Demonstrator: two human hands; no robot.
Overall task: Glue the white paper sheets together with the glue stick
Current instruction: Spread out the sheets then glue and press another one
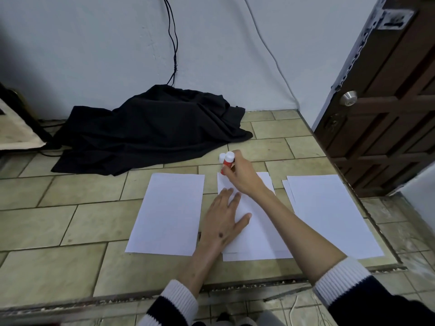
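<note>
A: Report the position of the right hand [242,177].

B: It is at the far end of the middle paper stack [256,231], fingers curled around a red glue stick [227,164] with a white end. The stick stands nearly upright, its lower end at the top left corner of that stack. A second white round piece shows just beside the stick's top; I cannot tell whether it is the cap.

A: Left hand [223,220]?

B: Flat on the same stack, palm down, fingers straight and slightly spread, pressing the sheets near their left edge.

A: Layout of the paper?

B: Three groups on the tiled floor [70,227]. A single-looking white sheet [169,215] lies to the left, apart from the middle stack. The right paper stack [329,215] lies well apart, its edges fanned slightly.

A: Surroundings?

B: A black cloth [153,128] is heaped against the wall, with a black cable [174,43] running down to it. A brown wooden door [388,102] with a metal knob [348,98] stands at the right.
</note>
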